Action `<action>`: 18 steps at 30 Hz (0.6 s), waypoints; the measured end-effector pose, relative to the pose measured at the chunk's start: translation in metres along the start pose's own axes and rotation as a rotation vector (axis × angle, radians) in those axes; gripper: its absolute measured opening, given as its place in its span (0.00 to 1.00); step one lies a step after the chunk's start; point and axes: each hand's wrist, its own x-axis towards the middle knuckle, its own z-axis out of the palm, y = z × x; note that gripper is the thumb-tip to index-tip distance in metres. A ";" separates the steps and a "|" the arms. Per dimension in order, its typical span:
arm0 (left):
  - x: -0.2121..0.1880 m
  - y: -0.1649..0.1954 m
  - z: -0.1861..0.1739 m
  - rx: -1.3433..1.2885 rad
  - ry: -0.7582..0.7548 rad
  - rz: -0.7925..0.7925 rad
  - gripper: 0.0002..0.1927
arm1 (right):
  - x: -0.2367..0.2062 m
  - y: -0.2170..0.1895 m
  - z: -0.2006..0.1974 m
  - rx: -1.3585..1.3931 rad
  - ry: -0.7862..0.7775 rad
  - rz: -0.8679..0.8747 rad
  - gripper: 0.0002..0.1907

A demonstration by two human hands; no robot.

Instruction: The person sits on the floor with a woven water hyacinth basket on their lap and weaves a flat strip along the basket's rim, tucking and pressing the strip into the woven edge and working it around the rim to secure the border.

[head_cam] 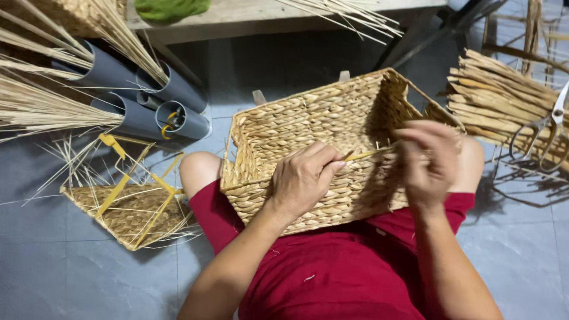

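Note:
A rectangular woven straw basket (308,127) rests on my lap, its open side turned away from me and its base facing up. My left hand (305,178) lies on the near wall and pinches a thin yellow straw strand (367,155) that runs to the right. My right hand (430,163) is blurred, held over the basket's right side next to the strand's far end. Whether it grips the strand is unclear.
Grey plastic pipes (148,101) holding straw bundles lie at the upper left. A half-woven flat panel with yellow strips (127,207) sits on the grey tiled floor. Thick straw braids (504,101) and scissors (542,127) lie at right. A wooden bench (261,18) stands behind.

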 end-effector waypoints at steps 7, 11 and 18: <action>0.007 -0.022 0.009 0.089 0.152 0.279 0.03 | -0.013 0.065 -0.032 0.024 0.188 0.355 0.15; 0.004 -0.034 0.021 0.168 0.109 0.385 0.06 | -0.034 0.076 -0.027 0.544 0.297 0.531 0.22; -0.034 -0.020 0.025 0.144 0.152 0.545 0.07 | -0.035 0.072 -0.010 0.718 0.534 0.817 0.24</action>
